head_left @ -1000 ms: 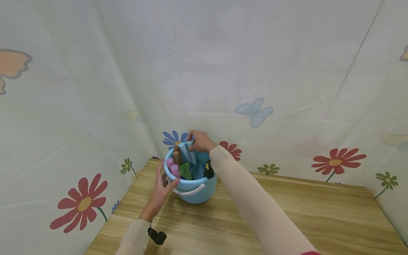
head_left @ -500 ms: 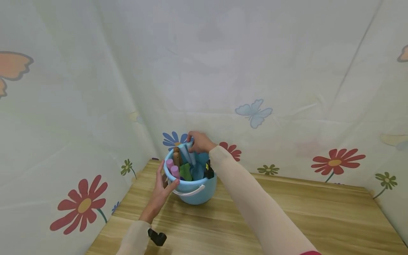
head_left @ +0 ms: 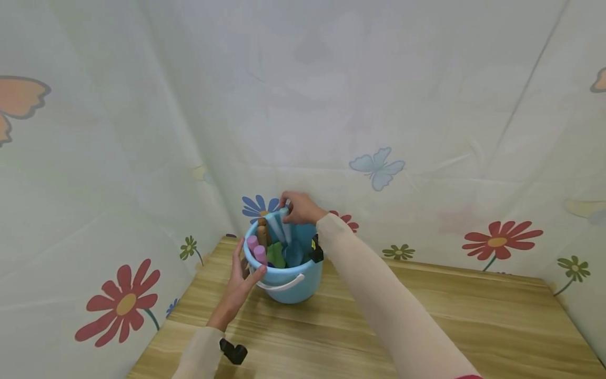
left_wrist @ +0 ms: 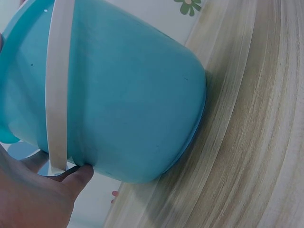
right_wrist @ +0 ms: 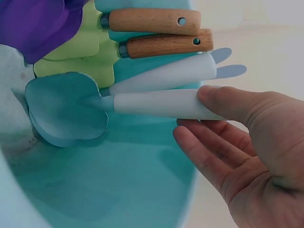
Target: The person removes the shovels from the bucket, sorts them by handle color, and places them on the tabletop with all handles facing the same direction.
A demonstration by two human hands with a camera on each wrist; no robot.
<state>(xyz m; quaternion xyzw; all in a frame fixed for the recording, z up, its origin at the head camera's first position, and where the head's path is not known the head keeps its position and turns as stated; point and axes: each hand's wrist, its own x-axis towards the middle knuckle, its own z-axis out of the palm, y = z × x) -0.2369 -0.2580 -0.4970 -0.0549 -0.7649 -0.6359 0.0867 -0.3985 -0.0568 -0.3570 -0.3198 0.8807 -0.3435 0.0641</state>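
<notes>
A light-blue bucket (head_left: 294,288) with a white handle (left_wrist: 57,90) stands on the wooden table. My left hand (head_left: 240,287) grips its left side, the thumb at the rim and the fingers along the wall. Inside, my right hand (right_wrist: 256,147) pinches the pale handle end of a blue toy shovel (right_wrist: 69,107) between thumb and fingers. The shovel leans with its blade down in the bucket. Touching it is a second pale handle (right_wrist: 164,73), whose blade is hidden. Beside them lean two green shovels (right_wrist: 80,66) with wooden handles.
Two pink-purple handles (head_left: 260,254) stick up at the bucket's near left, and purple blades (right_wrist: 42,23) lie inside. A flowered white cloth wall (head_left: 402,105) rises close behind the bucket. The wooden tabletop (head_left: 454,305) extends to the right.
My right hand has shifted slightly up and to the right, and the blue shovel's handle has moved with it, apart from the neighbouring pale handle. The left hand and bucket stay in place.
</notes>
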